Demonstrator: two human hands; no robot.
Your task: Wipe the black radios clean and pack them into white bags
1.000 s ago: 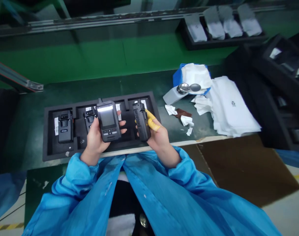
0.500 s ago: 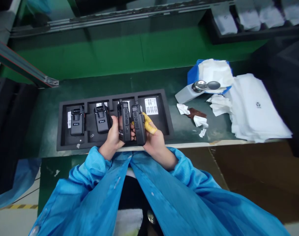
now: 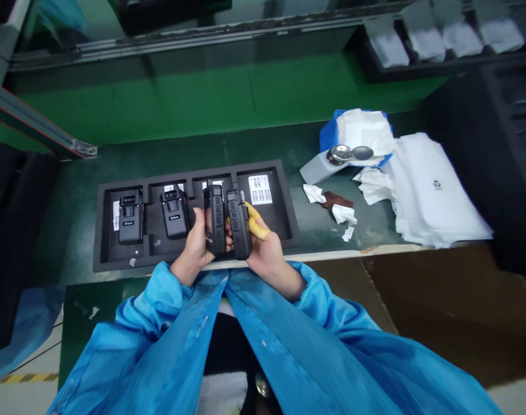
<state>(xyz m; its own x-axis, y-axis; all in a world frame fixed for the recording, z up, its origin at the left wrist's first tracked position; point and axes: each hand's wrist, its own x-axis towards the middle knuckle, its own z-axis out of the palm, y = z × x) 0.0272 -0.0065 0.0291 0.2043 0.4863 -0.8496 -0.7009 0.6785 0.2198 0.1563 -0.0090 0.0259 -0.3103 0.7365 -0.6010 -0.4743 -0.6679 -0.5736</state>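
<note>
My left hand (image 3: 195,249) grips a black body-worn camera (image 3: 215,220) upright, showing its narrow side with buttons. My right hand (image 3: 263,249) grips a second black body-worn camera (image 3: 239,223), also edge-on, and its fingers wear yellow finger cots (image 3: 255,222). The two cameras stand side by side, close together, above a black foam tray (image 3: 194,176). Two more cameras (image 3: 130,222) (image 3: 175,217) lie in the tray's left compartments. A printed label card (image 3: 260,189) lies in the right compartment. The third compartment is partly hidden behind my hands.
To the right on the green bench lie white wipes (image 3: 374,185), a blue box (image 3: 330,135), round metal lids (image 3: 339,154) and a white cloth stack (image 3: 436,193). A black tray of white packets (image 3: 440,40) stands at the back. Brown cardboard (image 3: 440,305) lies at the near right.
My left hand has turned its camera from screen-up to edge-on and brought it next to the other one. The view has shifted, so the bench appears further right.
</note>
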